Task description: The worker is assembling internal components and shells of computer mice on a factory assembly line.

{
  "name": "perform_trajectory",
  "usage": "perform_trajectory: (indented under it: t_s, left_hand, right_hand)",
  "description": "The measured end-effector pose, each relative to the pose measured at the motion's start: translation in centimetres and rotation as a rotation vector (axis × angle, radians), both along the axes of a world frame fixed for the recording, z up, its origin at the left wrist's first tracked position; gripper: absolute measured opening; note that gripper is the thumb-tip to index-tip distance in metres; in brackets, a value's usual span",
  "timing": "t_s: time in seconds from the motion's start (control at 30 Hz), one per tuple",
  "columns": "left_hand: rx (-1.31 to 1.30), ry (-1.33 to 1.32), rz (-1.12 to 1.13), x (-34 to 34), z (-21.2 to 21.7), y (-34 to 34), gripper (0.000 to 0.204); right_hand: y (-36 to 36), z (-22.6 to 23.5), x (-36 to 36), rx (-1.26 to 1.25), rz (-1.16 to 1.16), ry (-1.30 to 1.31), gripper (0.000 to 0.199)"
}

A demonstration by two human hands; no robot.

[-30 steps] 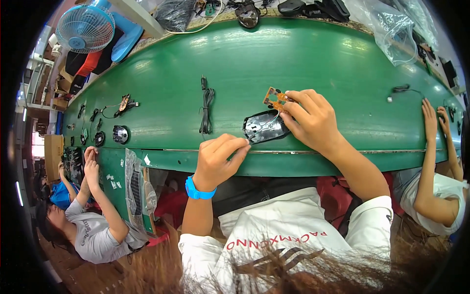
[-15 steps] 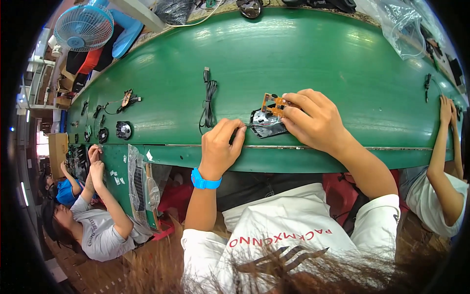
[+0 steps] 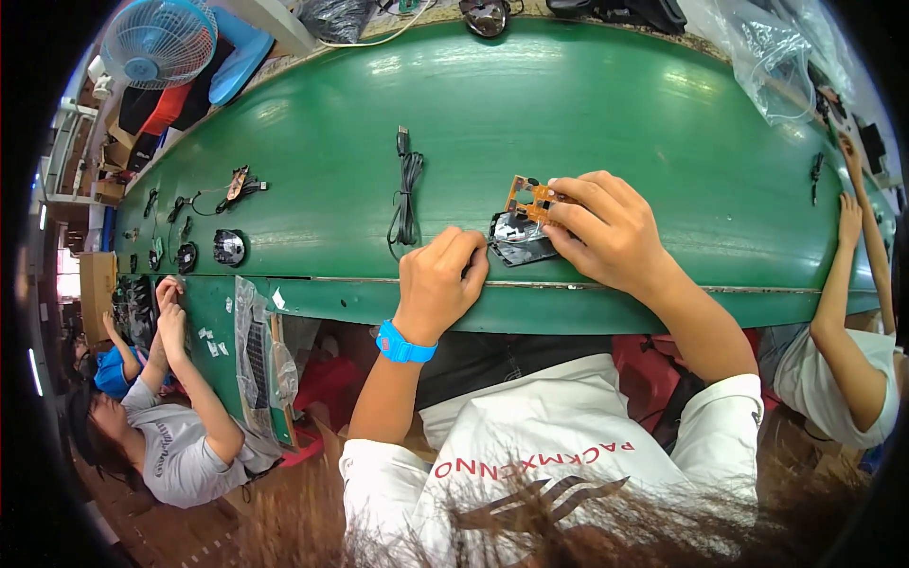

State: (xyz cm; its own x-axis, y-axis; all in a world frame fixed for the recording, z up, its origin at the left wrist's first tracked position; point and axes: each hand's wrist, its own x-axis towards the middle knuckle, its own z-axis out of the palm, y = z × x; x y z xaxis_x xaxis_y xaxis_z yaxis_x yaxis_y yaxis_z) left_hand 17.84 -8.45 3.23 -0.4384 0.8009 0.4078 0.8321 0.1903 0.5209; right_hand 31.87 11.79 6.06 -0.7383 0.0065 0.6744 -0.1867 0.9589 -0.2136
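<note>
Head view, from the far left: a co-worker in a grey shirt [image 3: 189, 445] sits at the lower left, both hands raised near the table's edge, below a blue fan [image 3: 156, 43] in the upper left. At mid-left, a small board with a cable [image 3: 237, 182] lies on the green table [image 3: 568, 104], above a rounded black part [image 3: 228, 247]. Left of the centre, a bundled black cable [image 3: 405, 194] lies lengthwise, its plug toward the top. Just below and right of it is the left hand [image 3: 440, 279], a blue wristband [image 3: 407, 343] on its wrist; its fingers are curled, thumb and forefinger close together beside the black shell [image 3: 521, 248], and whether they grip anything cannot be told. That shell rests on the table at the frame's centre, between the hands. Over its upper part, the orange circuit board [image 3: 530, 196] is pinched in the fingers of the right hand [image 3: 606, 227]. Farther right, a short dark cable [image 3: 816, 178] lies near another co-worker's arm [image 3: 843, 251], below a clear plastic bag [image 3: 772, 66] in the upper right.
</note>
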Motion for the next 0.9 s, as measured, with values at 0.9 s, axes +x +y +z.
perform_trajectory:
  t_s: [0.9]
  left_hand:
    - [0.12, 0.088, -0.051, 4.0, 0.8, -0.4, 0.032]
  right_hand:
    - [-0.5, 0.6, 2.3, -0.041, -0.125, -0.268, 0.022]
